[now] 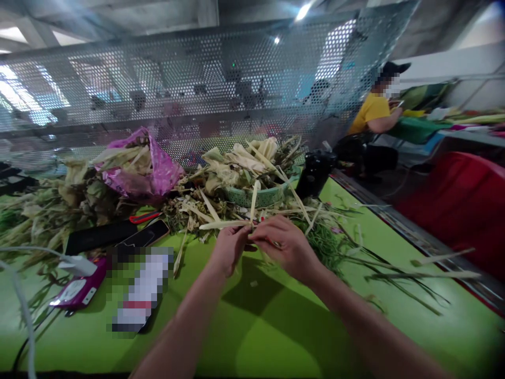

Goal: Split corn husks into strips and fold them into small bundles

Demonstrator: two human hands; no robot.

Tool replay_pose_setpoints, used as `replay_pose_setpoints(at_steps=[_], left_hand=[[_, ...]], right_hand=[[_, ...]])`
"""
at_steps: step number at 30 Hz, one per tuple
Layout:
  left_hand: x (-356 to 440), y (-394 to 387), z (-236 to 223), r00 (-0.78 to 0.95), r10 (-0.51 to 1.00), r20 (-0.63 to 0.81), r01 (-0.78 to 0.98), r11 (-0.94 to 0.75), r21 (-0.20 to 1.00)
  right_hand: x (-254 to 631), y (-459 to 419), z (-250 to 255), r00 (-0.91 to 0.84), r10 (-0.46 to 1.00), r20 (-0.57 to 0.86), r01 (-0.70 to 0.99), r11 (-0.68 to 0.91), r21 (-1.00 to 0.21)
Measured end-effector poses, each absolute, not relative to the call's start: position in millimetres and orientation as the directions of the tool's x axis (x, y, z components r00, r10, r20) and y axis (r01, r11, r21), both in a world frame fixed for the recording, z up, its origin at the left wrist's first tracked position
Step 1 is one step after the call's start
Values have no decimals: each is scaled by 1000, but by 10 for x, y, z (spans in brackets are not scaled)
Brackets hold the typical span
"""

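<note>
Above the green table, my left hand (232, 243) is closed in a pinch on pale dried husk strips (254, 199). One strip stands upright and another points out to the left. My right hand (284, 243) meets it at the same spot, its fingers pinched together on the strips where they join. The exact place under the fingertips is hidden. Just behind the hands is a green basket (256, 197) heaped with dried husks (240, 160). Loose husk scraps (193, 210) lie around it.
A pink plastic bag (158, 173) of husks sits at the back left. Phones (145, 236), a red cutter (144, 217) and a purple power strip (84, 289) lie left. A black bottle (315, 173) stands right of the basket. Farther right sits a person in yellow (371, 113).
</note>
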State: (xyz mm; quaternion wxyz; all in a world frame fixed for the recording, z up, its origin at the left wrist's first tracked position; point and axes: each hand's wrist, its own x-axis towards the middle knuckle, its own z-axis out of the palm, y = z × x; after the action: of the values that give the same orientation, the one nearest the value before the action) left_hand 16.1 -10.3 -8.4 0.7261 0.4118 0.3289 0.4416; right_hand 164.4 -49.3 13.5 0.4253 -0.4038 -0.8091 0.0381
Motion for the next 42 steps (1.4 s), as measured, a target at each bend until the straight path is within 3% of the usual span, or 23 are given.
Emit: replay_pose_setpoints(at_steps=[3, 7, 13, 18, 22, 25, 27, 33, 42], left_hand=[[166, -94, -116, 403, 910, -100, -482, 304, 822], [147, -88, -132, 427, 890, -163, -498, 382, 778], [127, -103, -93, 400, 905, -142, -472, 336, 815], [112, -83, -106, 348, 933, -89, -411, 238, 880], [106, -75, -106, 375, 926, -30, -413, 196, 889], [111, -84, -91, 413, 909, -53, -377, 224, 899], [119, -96, -81, 431, 900, -72, -364, 246, 898], [134, -130, -64, 507, 862, -19, -360, 231, 904], [138, -95, -69, 354, 935, -1, -245, 93, 965]], right_hand=[[1537, -517, 63, -483, 662, 573, 670, 701, -245], [1434, -542, -40, -537, 711, 455, 763, 639, -97], [1383, -588, -59, -544, 644, 537, 754, 657, -24], [1412, -644, 36, -506, 560, 656, 642, 752, -147], [1490, -635, 91, -305, 630, 715, 597, 711, -372], [1590, -570, 114, -91, 730, 678, 577, 593, -561], [1662, -511, 122, 10, 761, 649, 575, 527, -626], [1756, -398, 88, 154, 867, 474, 489, 350, -799], [1783, -356, 25, 47, 940, 337, 473, 276, -837]])
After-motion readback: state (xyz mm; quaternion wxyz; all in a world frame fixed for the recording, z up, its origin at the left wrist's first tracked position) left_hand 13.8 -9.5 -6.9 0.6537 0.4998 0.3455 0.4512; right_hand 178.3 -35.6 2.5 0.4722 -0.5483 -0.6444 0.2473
